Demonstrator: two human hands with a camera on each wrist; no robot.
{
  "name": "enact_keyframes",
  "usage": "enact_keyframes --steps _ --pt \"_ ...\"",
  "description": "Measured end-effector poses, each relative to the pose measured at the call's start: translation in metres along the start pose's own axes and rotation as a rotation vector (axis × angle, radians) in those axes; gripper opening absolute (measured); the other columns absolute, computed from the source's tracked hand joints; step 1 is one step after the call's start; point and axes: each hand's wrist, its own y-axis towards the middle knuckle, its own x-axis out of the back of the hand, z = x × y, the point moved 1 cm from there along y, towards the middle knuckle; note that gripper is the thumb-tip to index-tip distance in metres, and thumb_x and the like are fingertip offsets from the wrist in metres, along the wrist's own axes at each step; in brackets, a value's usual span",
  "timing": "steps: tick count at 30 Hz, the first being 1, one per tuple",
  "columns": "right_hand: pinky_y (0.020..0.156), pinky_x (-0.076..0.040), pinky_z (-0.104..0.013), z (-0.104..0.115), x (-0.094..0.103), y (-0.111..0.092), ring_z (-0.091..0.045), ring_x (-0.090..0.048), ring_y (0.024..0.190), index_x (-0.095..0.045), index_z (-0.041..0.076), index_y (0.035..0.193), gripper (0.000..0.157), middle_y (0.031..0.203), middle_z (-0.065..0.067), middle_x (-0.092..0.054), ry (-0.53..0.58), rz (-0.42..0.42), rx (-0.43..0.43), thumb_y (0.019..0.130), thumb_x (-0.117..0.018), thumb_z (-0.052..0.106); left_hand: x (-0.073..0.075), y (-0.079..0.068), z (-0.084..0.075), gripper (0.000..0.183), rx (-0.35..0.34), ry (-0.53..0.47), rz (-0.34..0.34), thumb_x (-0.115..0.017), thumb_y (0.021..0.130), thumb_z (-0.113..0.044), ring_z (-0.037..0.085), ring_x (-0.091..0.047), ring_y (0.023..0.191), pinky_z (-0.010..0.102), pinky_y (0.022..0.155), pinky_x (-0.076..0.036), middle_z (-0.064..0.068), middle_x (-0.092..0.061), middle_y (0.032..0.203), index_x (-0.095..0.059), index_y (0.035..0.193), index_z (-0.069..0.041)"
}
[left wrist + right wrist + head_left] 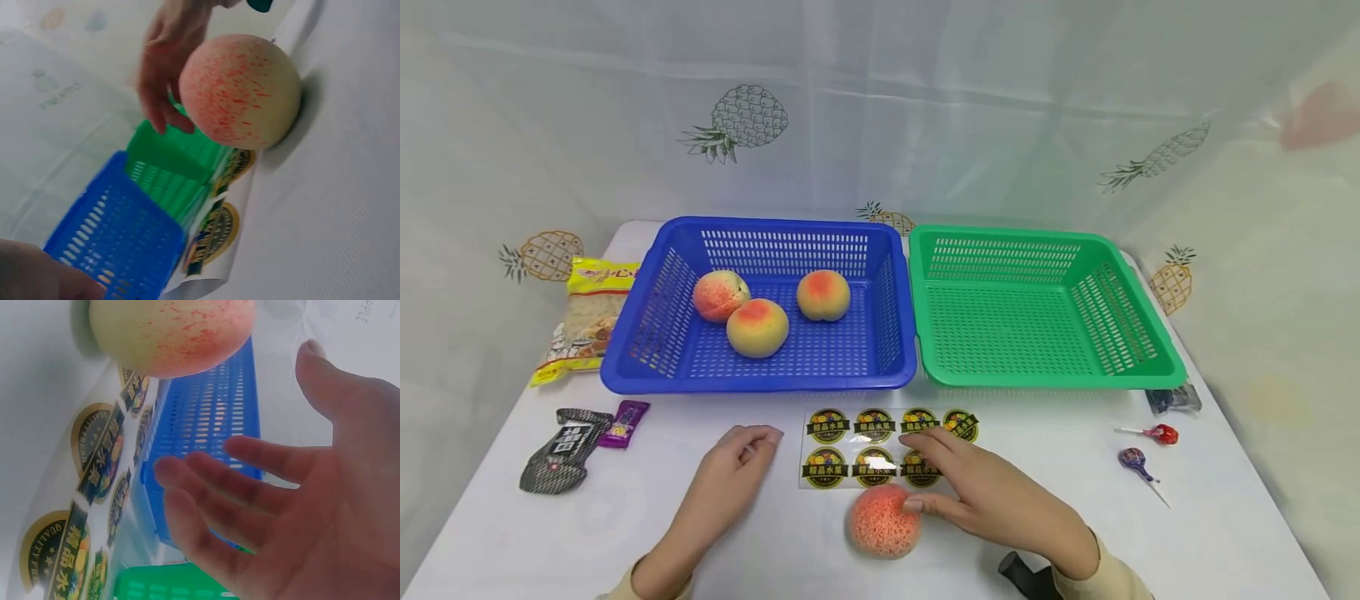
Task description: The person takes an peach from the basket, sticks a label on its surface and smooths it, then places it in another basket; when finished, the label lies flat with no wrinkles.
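A reddish speckled peach [884, 525] stands on the white table at the near middle, just in front of a clear sheet of round black-and-gold stickers [850, 448]. My right hand [973, 487] is over the sheet's right side, its fingers spread and its thumb by the peach; the right wrist view shows a gap between that hand and the peach [175, 331]. To the left of the sheet, my left hand [730, 471] rests near the table, loosely bent and holding nothing. Only part of it shows in the left wrist view, at the lower left corner.
A blue basket [760, 386] holding 3 peaches stands behind the sheet, beside a green basket [1052, 381]. Snack packets, including a yellow bag [587, 312] and a dark packet [565, 450], lie at left. Two lollipops [1163, 433] lie at right, and a black object [1026, 575] by my right wrist.
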Motion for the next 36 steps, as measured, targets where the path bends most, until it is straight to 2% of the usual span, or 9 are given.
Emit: enact_keyframes --steps 6,9,12,14,17,22,28,32,36 --pt "0.085 -0.045 -0.028 -0.002 -0.003 0.001 0.001 -0.047 0.106 -0.037 0.029 0.131 0.054 0.124 0.018 -0.040 -0.005 -0.030 0.004 0.084 -0.043 0.056 -0.023 0.017 -0.001 0.030 0.040 -0.035 0.106 -0.058 0.083 -0.039 0.010 -0.047 0.070 0.025 0.064 -0.039 -0.003 -0.055 0.080 -0.064 0.100 -0.015" --pt "0.086 -0.045 -0.028 -0.003 -0.004 0.002 0.000 -0.047 0.107 -0.038 0.028 0.130 0.052 0.124 0.017 -0.041 -0.026 -0.049 0.019 0.085 -0.043 0.055 -0.028 0.022 -0.003 0.031 0.080 -0.111 0.145 -0.063 0.080 -0.036 0.010 -0.048 0.069 0.025 0.062 -0.039 -0.001 -0.057 0.078 -0.065 0.097 -0.012" --pt "0.086 -0.045 -0.028 -0.004 -0.004 0.003 -0.001 -0.048 0.107 -0.040 0.027 0.129 0.051 0.123 0.016 -0.042 -0.048 -0.068 0.027 0.085 -0.044 0.054 -0.032 0.024 -0.006 0.030 0.125 -0.233 0.183 -0.066 0.077 -0.031 0.010 -0.047 0.068 0.024 0.061 -0.039 0.001 -0.056 0.078 -0.063 0.095 -0.007" --pt "0.084 -0.046 -0.029 -0.004 -0.004 0.004 -0.003 -0.050 0.105 -0.041 0.024 0.129 0.050 0.122 0.014 -0.043 -0.052 -0.080 0.047 0.086 -0.044 0.051 -0.033 0.023 -0.009 0.030 0.153 -0.323 0.217 -0.067 0.077 -0.028 0.010 -0.046 0.066 0.024 0.059 -0.038 0.002 -0.056 0.078 -0.062 0.095 -0.005" --pt "0.081 -0.047 -0.028 -0.004 -0.003 0.007 -0.003 -0.053 0.098 -0.043 0.022 0.127 0.047 0.118 0.012 -0.045 -0.058 -0.119 0.092 0.088 -0.046 0.047 -0.031 0.018 -0.014 0.029 0.171 -0.401 0.242 -0.067 0.077 -0.029 0.011 -0.048 0.068 0.024 0.061 -0.040 0.003 -0.057 0.080 -0.060 0.094 -0.006" --pt "0.078 -0.044 -0.021 0.003 0.002 0.015 0.000 -0.051 0.090 -0.052 0.021 0.117 0.034 0.107 0.014 -0.049 -0.081 -0.272 0.201 0.087 -0.054 0.036 -0.023 0.005 -0.031 0.029 0.087 -0.329 0.184 -0.066 0.075 -0.041 0.011 -0.053 0.075 0.026 0.067 -0.042 -0.002 -0.060 0.082 -0.063 0.092 -0.017" --pt "0.084 -0.040 -0.019 0.019 0.011 0.023 -0.004 -0.050 0.097 -0.060 0.018 0.105 0.024 0.104 0.009 -0.054 -0.084 -0.476 0.296 0.081 -0.063 0.023 -0.015 -0.010 -0.055 0.023 -0.033 -0.276 0.092 -0.063 0.074 -0.048 0.009 -0.054 0.072 0.022 0.065 -0.044 -0.011 -0.062 0.081 -0.064 0.088 -0.029" --pt "0.084 -0.042 -0.023 0.029 0.014 0.027 -0.010 -0.052 0.098 -0.061 0.013 0.105 0.026 0.105 0.004 -0.057 -0.065 -0.562 0.311 0.080 -0.064 0.021 -0.013 -0.017 -0.065 0.021 -0.074 -0.295 0.055 -0.062 0.073 -0.051 0.009 -0.054 0.069 0.021 0.064 -0.044 -0.016 -0.062 0.077 -0.064 0.085 -0.034" --pt "0.085 -0.040 -0.021 0.036 0.013 0.032 -0.011 -0.051 0.100 -0.060 0.012 0.108 0.031 0.109 0.004 -0.056 -0.045 -0.585 0.278 0.080 -0.064 0.025 -0.014 -0.020 -0.070 0.021 -0.073 -0.327 0.066 -0.062 0.072 -0.053 0.005 -0.057 0.072 0.022 0.064 -0.044 -0.020 -0.063 0.074 -0.064 0.085 -0.037"
